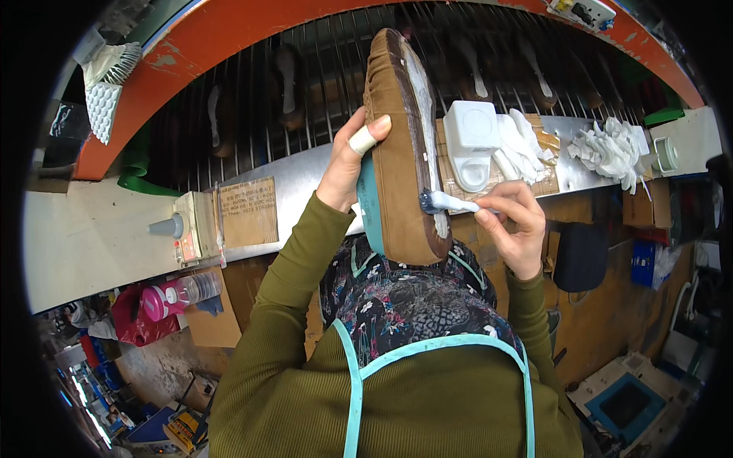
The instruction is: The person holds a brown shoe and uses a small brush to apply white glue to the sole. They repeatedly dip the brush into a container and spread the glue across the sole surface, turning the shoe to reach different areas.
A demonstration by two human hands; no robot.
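Observation:
My left hand (343, 164), with a pale wrap on its thumb, grips a brown shoe upper (393, 168) from its left side. The upper is stretched over a teal shoe last (371, 206) and stands on its side, its underside turned to the right. Along that underside runs a whitish strip with a dark border. Between the thumb and fingers of my right hand (519, 229) is a small brush (456, 204) with a white handle. Its dark bristle end touches the underside near the end closest to me.
Beyond the metal ledge, dark rods carry several shoe pieces (288, 84) under an orange frame (183, 53). A white container (471, 137) and white gloves (521, 149) sit on cardboard. Crumpled white material (608, 153) lies further right. Left are a control box (195, 229) and cardboard (248, 212).

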